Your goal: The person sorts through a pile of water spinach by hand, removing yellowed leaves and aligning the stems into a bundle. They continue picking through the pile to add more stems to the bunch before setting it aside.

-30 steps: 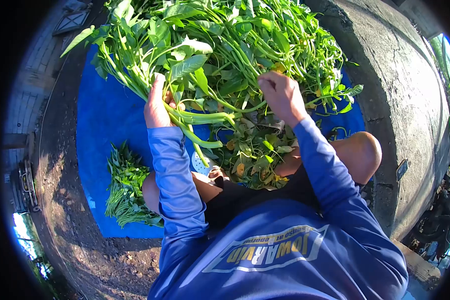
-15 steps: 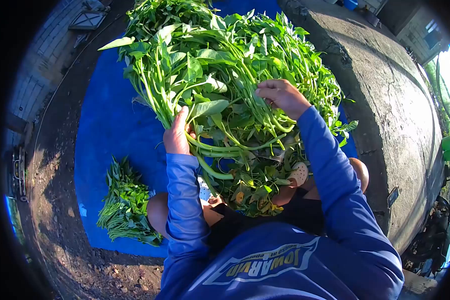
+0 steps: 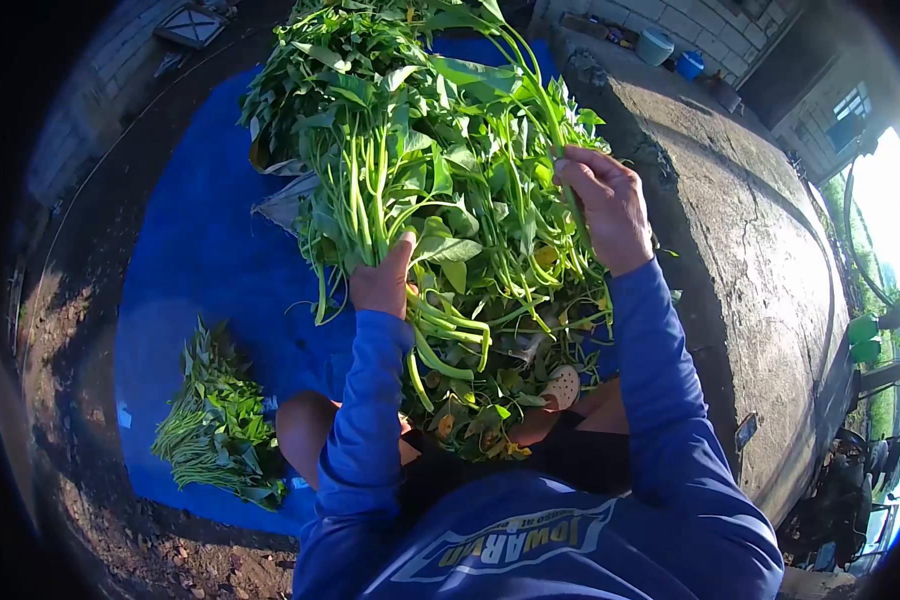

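Left hand (image 3: 382, 280) fingers closed around a bunch of green stalks (image 3: 365, 190), held upright. Right hand (image 3: 602, 205) fingers pinch a stem in the leafy pile (image 3: 490, 150) on the blue tarp (image 3: 200, 220). Finished bundle (image 3: 215, 425) lies well apart by left knee.

Blue tarp (image 3: 210, 230) on dirt ground (image 3: 80, 420); greens pile (image 3: 420, 110), small bundle (image 3: 215, 425) on tarp.
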### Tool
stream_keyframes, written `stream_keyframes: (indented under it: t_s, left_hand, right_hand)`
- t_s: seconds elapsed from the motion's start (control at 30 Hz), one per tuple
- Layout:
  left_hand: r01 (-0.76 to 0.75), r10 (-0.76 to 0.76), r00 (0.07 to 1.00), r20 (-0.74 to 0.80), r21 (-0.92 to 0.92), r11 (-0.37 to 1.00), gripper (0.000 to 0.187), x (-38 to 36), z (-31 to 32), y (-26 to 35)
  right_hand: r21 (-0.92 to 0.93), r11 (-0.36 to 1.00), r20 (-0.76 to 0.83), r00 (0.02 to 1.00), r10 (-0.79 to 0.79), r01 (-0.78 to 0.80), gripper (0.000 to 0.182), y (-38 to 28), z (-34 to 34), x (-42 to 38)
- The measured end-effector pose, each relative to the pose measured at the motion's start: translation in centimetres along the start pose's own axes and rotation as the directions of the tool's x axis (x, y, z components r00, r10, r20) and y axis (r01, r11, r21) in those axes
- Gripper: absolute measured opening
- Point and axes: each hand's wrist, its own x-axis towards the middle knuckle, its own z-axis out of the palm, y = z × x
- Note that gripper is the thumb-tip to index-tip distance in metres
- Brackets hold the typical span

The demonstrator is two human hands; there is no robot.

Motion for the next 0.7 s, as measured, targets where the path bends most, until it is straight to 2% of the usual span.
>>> stream_keyframes:
  t_s: [0.07, 0.1, 0.13, 0.2, 0.23, 0.33, 0.4, 0.43, 0.53, 0.57, 0.63, 0.67, 0.7]
  left_hand:
    - [-0.089, 0.086, 0.992, -0.091, -0.030, 0.996, 0.050, -0.9, 1.2, 0.0]
    - [-0.041, 0.040, 0.998, -0.053, -0.027, 0.999, 0.058, -0.8, 1.2, -0.1]
    - [-0.046, 0.043, 0.998, -0.053, -0.051, 0.998, 0.054, -1.0, 1.6, -0.3]
    - [0.040, -0.038, 0.999, -0.018, 0.066, 0.997, 0.049, -1.0, 1.7, 0.0]
    - [-0.040, 0.042, 0.999, -0.027, 0.069, 0.997, 0.049, -2.0, 2.3, 0.8]
    - [0.082, -0.099, 0.988, 0.115, 0.142, 0.986, 0.063, -1.4, 1.9, -0.3]
    - [0.191, -0.195, 0.966, 0.173, 0.039, 0.981, 0.068, 0.9, 1.4, -5.1]
    - [0.228, -0.219, 0.952, 0.214, -0.019, 0.973, 0.071, 2.1, 1.5, -7.0]
    - [0.333, -0.297, 0.925, 0.239, -0.131, 0.934, 0.077, 2.4, 1.6, -8.4]
    - [0.252, -0.230, 0.961, 0.152, -0.141, 0.957, 0.074, 2.1, 1.6, -8.7]
    - [0.088, -0.092, 0.996, -0.018, -0.137, 0.987, 0.067, -0.4, 2.0, -6.2]
    - [0.093, -0.095, 0.995, -0.005, -0.134, 0.987, 0.060, -0.9, 2.1, -5.4]
    - [0.100, -0.099, 0.995, 0.010, -0.130, 0.987, 0.055, -1.3, 2.2, -4.9]
  right_hand:
    - [-0.103, 0.994, -0.124, 0.992, -0.039, 0.027, 0.040, 0.7, 1.3, -1.2]
    - [-0.132, 0.991, -0.133, 0.991, -0.029, 0.011, 0.041, 0.9, 1.7, -1.5]
    - [-0.174, 0.985, -0.139, 0.990, -0.032, 0.008, 0.041, 0.9, 2.2, -2.0]
    - [-0.258, 0.966, -0.146, 0.989, -0.039, 0.000, 0.039, 0.8, 3.6, -3.2]
    - [-0.268, 0.963, -0.132, 0.991, -0.014, -0.022, 0.037, 0.6, 4.8, -4.2]
    - [-0.230, 0.972, 0.023, 0.999, 0.048, -0.041, 0.035, 4.0, 9.6, -8.1]
    - [-0.180, 0.983, 0.201, 0.980, 0.007, 0.030, 0.034, 9.7, 12.5, -10.7]
    - [-0.268, 0.962, 0.241, 0.963, 0.118, -0.051, 0.037, 10.0, 12.5, -11.1]
    - [-0.270, 0.962, 0.296, 0.954, 0.041, 0.042, 0.042, 11.7, 12.5, -11.2]
    - [-0.231, 0.969, 0.281, 0.959, -0.018, 0.086, 0.036, 12.4, 12.6, -11.3]
    - [-0.054, 0.990, 0.174, 0.975, 0.141, -0.134, 0.027, 12.4, 13.3, -12.1]
    - [0.042, 0.973, 0.131, 0.967, 0.219, -0.226, 0.023, 12.3, 13.6, -12.2]
    - [-0.040, 0.977, 0.154, 0.965, 0.213, -0.209, 0.017, 12.1, 13.6, -12.8]
